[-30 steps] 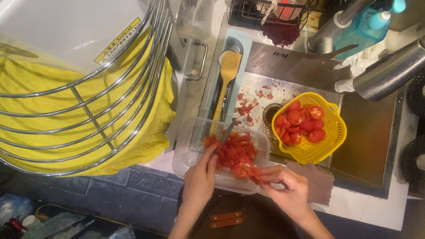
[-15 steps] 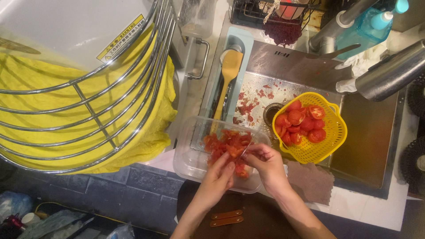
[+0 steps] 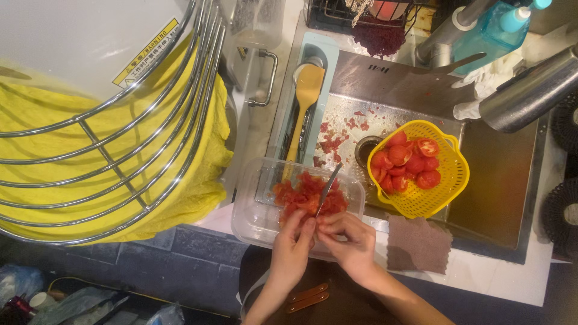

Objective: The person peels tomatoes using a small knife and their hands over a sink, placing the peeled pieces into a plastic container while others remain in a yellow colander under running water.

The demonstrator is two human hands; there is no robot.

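Head view, read left to right: a chrome wire rack [image 3: 120, 156] over a yellow cloth [image 3: 180, 198] fills the left side, well apart from the work. Next, a clear plastic container [image 3: 256, 213] sits on the counter edge just beside the sink [image 3: 500, 180], with chopped tomato pieces [image 3: 304, 195] heaped in its right half. Left hand [image 3: 292, 247] reaches over the container's near rim, fingers bent together on a small tomato piece, as far as can be made out. Right hand [image 3: 352, 241] is just beside it, touching at the fingertips, closed on the handle of a small knife [image 3: 328, 189] whose blade points up over the heap. Judgement: the pieces look soft, wet and slippery, easily crushed; a light pinch on the skin side would hold best. Container looks light and could slide; its near rim stands at the counter edge, so little margin there. Behind it, a wooden spatula [image 3: 307, 99] lies in a pale tray. Right of the hands, a yellow colander [image 3: 451, 180] of halved tomatoes sits in the sink, near but not touching; a brown cloth [image 3: 418, 244] lies just below it. Open room is mostly over the sink basin.
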